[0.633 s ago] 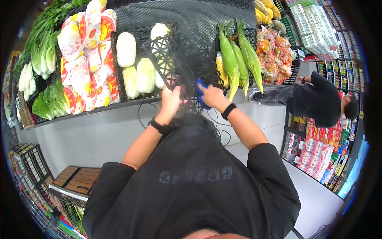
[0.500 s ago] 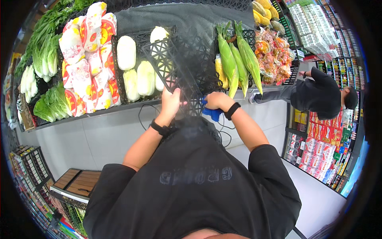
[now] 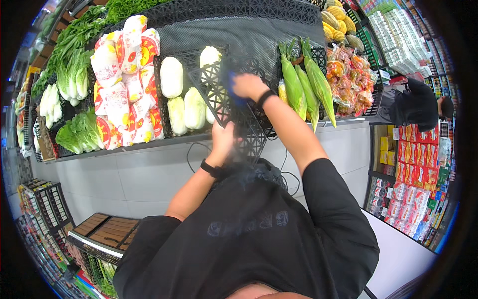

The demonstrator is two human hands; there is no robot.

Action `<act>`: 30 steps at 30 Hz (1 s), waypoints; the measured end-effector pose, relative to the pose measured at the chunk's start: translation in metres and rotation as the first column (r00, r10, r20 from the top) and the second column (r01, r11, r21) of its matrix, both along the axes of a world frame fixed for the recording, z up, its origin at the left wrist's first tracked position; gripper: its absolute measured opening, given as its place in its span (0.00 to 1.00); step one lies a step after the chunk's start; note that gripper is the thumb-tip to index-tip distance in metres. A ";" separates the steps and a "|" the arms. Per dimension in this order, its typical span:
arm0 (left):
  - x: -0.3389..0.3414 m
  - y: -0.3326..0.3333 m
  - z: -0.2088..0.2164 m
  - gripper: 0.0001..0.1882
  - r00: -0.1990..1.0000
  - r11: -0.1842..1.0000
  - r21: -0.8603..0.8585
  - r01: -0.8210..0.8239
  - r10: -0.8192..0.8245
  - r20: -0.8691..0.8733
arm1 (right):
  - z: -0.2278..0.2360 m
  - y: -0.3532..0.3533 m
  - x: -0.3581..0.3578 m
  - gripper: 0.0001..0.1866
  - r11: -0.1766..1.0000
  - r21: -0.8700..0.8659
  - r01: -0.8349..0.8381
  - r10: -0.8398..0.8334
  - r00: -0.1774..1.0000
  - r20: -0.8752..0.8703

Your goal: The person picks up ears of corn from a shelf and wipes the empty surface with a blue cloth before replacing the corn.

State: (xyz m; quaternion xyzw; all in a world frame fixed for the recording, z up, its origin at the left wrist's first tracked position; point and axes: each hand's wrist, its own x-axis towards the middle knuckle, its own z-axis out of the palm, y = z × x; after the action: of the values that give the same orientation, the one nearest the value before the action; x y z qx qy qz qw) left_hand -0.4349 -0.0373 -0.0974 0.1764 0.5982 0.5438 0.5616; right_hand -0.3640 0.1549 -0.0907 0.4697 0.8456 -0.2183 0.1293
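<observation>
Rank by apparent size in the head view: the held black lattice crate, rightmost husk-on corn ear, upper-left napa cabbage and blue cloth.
1. Black lattice crate
2. Rightmost husk-on corn ear
3. Upper-left napa cabbage
4. Blue cloth, by its visible part: blurred and partly hidden by the right hand, so its full size is unsure.

The crate [image 3: 247, 115] lies over the front edge of the stand [image 3: 343, 121], partly before it. The left hand [image 3: 224, 139] is at the crate's near left side; the right hand [image 3: 247, 85] and the cloth [image 3: 232, 84] are at its far part. Left of the crate lie cabbages [image 3: 194, 108], then bags [image 3: 117, 102], and farthest left, lettuce [image 3: 79, 132]. Right of it lies corn [image 3: 312, 82], then packets [image 3: 348, 82]. Behind it stretches a mat [image 3: 239, 32]. Well to its right is another person [image 3: 417, 104].
</observation>
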 end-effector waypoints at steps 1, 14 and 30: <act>-0.001 0.000 0.000 0.24 1.000 1.000 -0.002 -0.002 0.002 0.005 | -0.004 -0.015 0.017 0.19 0.999 -0.022 -0.043 0.044 0.997 0.056; 0.012 0.020 0.022 0.24 0.965 0.974 0.000 0.225 -0.223 -0.138 | 0.047 0.011 0.064 0.27 0.980 0.093 0.178 -0.155 0.964 -0.218; -0.001 0.012 0.021 0.24 0.963 0.966 -0.120 0.228 -0.242 -0.120 | -0.013 -0.076 0.108 0.21 0.930 -0.365 0.033 0.037 0.982 0.184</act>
State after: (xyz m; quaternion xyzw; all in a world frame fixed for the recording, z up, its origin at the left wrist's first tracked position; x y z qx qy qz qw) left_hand -0.4361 -0.0257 -0.0765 0.2524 0.6370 0.4281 0.5893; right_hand -0.2561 0.0785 -0.1038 0.4548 0.7745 -0.3268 0.2941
